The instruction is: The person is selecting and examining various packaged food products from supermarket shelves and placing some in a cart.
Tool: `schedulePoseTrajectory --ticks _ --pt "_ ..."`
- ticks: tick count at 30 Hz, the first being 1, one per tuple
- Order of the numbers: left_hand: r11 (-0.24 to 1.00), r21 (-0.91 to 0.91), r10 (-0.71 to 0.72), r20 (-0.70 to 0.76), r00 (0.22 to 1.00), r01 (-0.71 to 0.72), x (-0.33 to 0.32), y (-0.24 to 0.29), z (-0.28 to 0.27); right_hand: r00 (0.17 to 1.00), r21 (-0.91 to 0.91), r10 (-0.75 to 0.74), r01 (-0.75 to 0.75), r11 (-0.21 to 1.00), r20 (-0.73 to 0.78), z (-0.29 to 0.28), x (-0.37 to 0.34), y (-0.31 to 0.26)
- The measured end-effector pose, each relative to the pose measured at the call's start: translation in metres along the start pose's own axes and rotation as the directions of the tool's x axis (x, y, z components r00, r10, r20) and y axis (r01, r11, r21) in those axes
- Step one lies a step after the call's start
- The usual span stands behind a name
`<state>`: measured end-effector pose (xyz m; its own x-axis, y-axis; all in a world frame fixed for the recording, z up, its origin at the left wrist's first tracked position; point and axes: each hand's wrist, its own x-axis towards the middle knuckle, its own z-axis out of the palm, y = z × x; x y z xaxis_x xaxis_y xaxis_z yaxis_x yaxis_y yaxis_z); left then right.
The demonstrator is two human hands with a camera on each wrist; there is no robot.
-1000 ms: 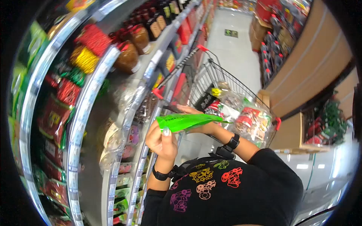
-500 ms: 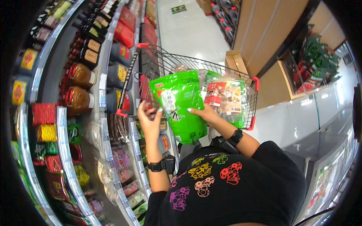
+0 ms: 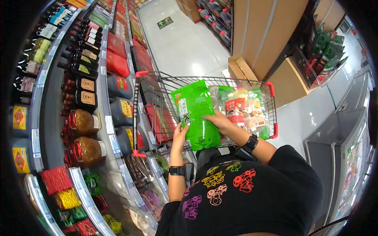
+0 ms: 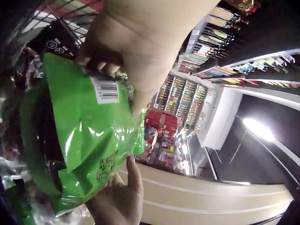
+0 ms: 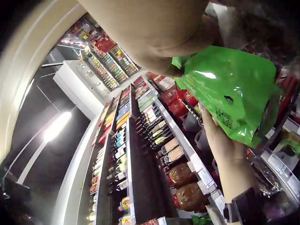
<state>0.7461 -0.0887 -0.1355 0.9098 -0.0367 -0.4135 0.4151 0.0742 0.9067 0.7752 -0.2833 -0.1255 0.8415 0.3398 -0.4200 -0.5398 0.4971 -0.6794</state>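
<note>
A: Where's the green bag (image 3: pixel 198 116)?

B: Up in front of the person's body, between the two hands, tilted, its printed face turned up. From the head view it overlaps the near side of the shopping cart (image 3: pixel 270 89); I can't tell if they touch.

A: And the left grip (image 3: pixel 180 134)?

B: Closed on the bag's lower left edge, thumb over the front. It's open only as far as the bag's edge needs; some of the fingers are hidden.

A: The right grip (image 3: pixel 220 121)?

B: The same on the opposite edge: thumb on the front, the rest tucked behind the bag. How far those fingers curl, I can't tell.

A: Any marks on the bag?

B: A barcode (image 4: pixel 107 89) near the left fingers, in the left wrist view.

A: What's in the cart?

B: Clear packs, one with a red label (image 3: pixel 235 111), just beside the right forearm.

A: And around it?

B: Shelves on the left, with dark bottles (image 3: pixel 83 70) and two brown jars (image 3: pixel 86 122). Past the cart's far side, a cardboard box (image 3: pixel 241 69) sits by the brown panel (image 3: pixel 252 35).
</note>
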Motion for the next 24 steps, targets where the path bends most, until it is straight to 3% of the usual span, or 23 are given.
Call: schedulePoseTrajectory --ticks 3,4,5,7,8,9,10,11,12,13,14,16,19,24 --pt "0.995 0.100 0.007 -0.046 0.999 -0.002 0.048 -0.029 -0.040 0.998 -0.068 -0.062 0.061 0.996 -0.010 0.020 0.033 0.015" --pt "0.957 0.288 -0.010 -0.048 0.999 0.023 0.062 -0.036 -0.053 0.998 -0.107 -0.055 0.055 0.993 0.000 0.024 0.045 0.022" --pt "0.931 0.365 0.004 -0.065 0.998 0.020 0.078 -0.052 -0.063 0.999 -0.147 -0.053 0.054 0.988 0.010 0.028 0.055 0.025" --pt "0.900 0.435 -0.072 0.045 0.996 0.046 0.097 -0.067 -0.082 0.984 -0.347 0.148 -0.175 0.921 -0.102 0.038 0.064 0.020" --pt "0.920 0.391 -0.065 0.063 0.996 0.035 0.101 -0.073 -0.085 0.951 -0.454 0.227 -0.300 0.839 -0.209 0.048 0.066 0.016" --pt "0.937 0.350 -0.050 0.086 0.995 0.016 0.105 -0.083 -0.091 0.940 -0.404 0.087 -0.223 0.887 -0.329 0.053 0.068 0.029" --pt "0.944 0.236 -0.282 0.221 0.934 0.229 0.131 -0.129 -0.120 0.975 -0.354 0.113 -0.175 0.919 -0.189 0.053 0.069 0.031" --pt "0.964 0.199 -0.218 0.220 0.951 0.175 0.124 -0.131 -0.122 0.968 -0.447 0.035 -0.147 0.882 -0.250 0.047 0.077 0.048" --pt "0.981 0.157 -0.149 0.221 0.964 0.115 0.120 -0.128 -0.112 0.985 -0.472 0.078 -0.143 0.870 -0.154 0.039 0.083 0.055" --pt "0.992 0.116 -0.079 0.221 0.972 0.054 0.115 -0.125 -0.103 0.961 -0.439 0.234 -0.276 0.855 -0.149 0.036 0.088 0.058" --pt "0.992 0.110 -0.090 0.227 0.970 0.066 0.112 -0.136 -0.106 0.949 -0.388 0.177 -0.271 0.881 -0.260 0.059 0.075 0.047" --pt "0.981 0.154 -0.154 0.225 0.962 0.121 0.119 -0.162 -0.116 0.941 -0.473 0.088 -0.244 0.847 -0.328 0.040 0.093 0.089" --pt "0.948 0.253 -0.246 0.205 0.947 0.192 0.140 -0.200 -0.122 0.936 -0.524 0.045 -0.235 0.818 -0.349 0.041 0.096 0.095" --pt "0.916 0.360 -0.242 0.150 0.959 0.175 0.162 -0.236 -0.131 0.944 -0.527 0.068 -0.238 0.816 -0.322 0.038 0.101 0.096"
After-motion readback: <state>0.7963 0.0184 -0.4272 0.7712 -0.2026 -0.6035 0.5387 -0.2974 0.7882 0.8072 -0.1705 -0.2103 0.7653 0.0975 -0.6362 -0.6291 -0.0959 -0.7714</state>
